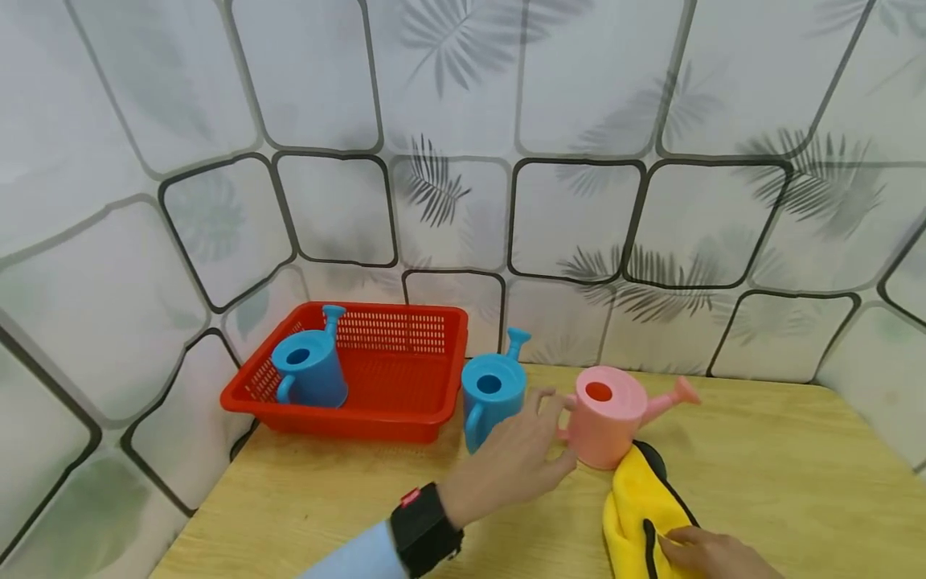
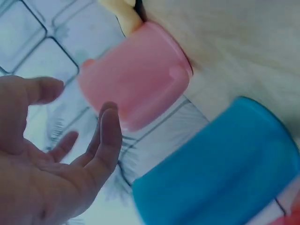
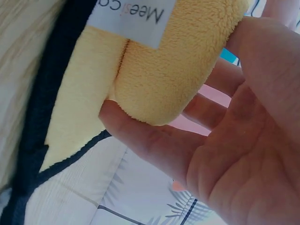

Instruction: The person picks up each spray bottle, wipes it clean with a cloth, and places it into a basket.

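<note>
My left hand (image 1: 510, 458) reaches over the table between a blue watering can (image 1: 494, 396) and a pink watering can (image 1: 606, 422). Its fingers are loosely bent and hold nothing. The left wrist view puts the fingertips near the pink can (image 2: 136, 75), apart from the blue can (image 2: 220, 173). At the lower right, my right hand (image 1: 716, 553) grips a yellow cloth (image 1: 640, 507) with black edging. Close up, thumb and fingers of the right hand (image 3: 220, 136) hold a fold of the fluffy cloth (image 3: 173, 61), which carries a white label. The cloth's tip lies by the pink can's base.
A red plastic basket (image 1: 394, 418) stands at the back left, with another blue watering can (image 1: 311, 374) inside it. The wooden table (image 1: 347, 490) ends at a patterned wall covering (image 1: 448, 217) behind and on the sides.
</note>
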Demonstrator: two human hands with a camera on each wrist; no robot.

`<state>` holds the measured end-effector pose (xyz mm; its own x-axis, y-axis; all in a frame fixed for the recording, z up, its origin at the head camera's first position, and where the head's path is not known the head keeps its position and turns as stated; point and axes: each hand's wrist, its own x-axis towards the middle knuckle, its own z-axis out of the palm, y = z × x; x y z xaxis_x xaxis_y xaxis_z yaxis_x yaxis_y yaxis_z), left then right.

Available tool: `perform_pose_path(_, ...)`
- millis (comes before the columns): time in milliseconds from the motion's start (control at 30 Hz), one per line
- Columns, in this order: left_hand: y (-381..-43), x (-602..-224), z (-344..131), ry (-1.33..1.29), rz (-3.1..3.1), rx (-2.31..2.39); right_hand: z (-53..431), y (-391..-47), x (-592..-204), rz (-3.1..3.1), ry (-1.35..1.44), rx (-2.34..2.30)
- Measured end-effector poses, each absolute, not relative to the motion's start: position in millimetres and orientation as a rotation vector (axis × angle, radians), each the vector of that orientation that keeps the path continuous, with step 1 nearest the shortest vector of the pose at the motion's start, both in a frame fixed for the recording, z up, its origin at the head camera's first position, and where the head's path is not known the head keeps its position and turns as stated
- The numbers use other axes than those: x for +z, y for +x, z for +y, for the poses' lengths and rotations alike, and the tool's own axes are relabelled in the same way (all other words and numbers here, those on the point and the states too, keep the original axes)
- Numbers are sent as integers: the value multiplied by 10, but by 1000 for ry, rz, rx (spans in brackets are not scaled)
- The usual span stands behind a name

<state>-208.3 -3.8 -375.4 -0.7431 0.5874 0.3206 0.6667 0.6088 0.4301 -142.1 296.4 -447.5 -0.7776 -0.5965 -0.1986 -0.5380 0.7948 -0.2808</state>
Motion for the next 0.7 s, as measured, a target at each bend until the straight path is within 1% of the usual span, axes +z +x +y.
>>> perform_pose_path(67, -2207, -3762, 99, -1023, -2703, -830, 2961, -1425, -4457, 2722, -931, -311)
perform_pose_path(167, -2308, -3812, 179, -913, -2803, -886, 2923, -1416, -4432, 2749, -992, -334)
perform_pose_path(267, -2335, -3879, 166, -847, -2856, -1003, 2875, -1407, -4394, 2790, -905, -407)
perform_pose_path(400, -2254, -3945, 103, -840, -2813, -1276, 2896, -1388, -4321, 2893, -668, -506)
perform_pose_path(500, -2119, -3978, 57, -750, -2759, -1666, 2979, -1352, -4293, 3128, -603, -518)
perform_pose_path(600, -2004, -4000, 11, -539, -2567, -2275, 3069, -1322, -4252, 3388, -470, -553)
perform_pose_path(667, -1963, -4007, -21, -346, -2331, -2684, 3124, -1331, -4204, 3535, -308, -643)
perform_pose_path(700, -1951, -4014, -36, -260, -2212, -2833, 3150, -1344, -4162, 3564, -170, -705)
